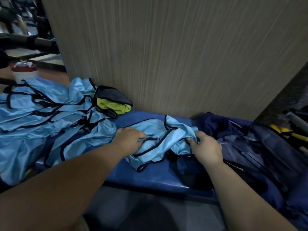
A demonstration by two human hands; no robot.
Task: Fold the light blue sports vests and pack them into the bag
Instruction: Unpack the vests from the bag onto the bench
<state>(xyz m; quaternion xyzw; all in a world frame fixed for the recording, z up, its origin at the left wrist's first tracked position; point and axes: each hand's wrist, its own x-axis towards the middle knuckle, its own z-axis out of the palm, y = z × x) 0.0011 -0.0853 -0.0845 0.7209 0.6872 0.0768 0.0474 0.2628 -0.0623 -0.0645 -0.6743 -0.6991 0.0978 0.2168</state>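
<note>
While the single head view looks down over two bare forearms, one crumpled light blue vest [168,139] lies on the blue padded bench [150,177] between the hands. The left hand [129,136] rests on the vest's left side, knuckles up, its fingers curled and pinching a run of the dark trim. The right hand [205,147] is at the vest's right end, its fingers closed round a bunched fold of the fabric. The vest spans the gap between both hands, its lower edge trailing toward the near rim of the bench, with a loop of trim lying near that rim.

Just right of the right hand, and touching the vest's right end, sits the dark navy bag [250,147], slumped on the bench; whether its mouth gapes cannot be told in the dim light. To the left, well apart from the right hand and near the left forearm, a loose pile of light blue vests [46,110] with the same dark edging spreads over the bench's left end.

Behind the pile, a grey and lime-green cloth [113,100] lies against a tall wood-grain panel [166,55]. A white bottle with a red lid [25,70] stands at far left. Yellow-handled items [290,134] show at the right edge, beyond the bag.
</note>
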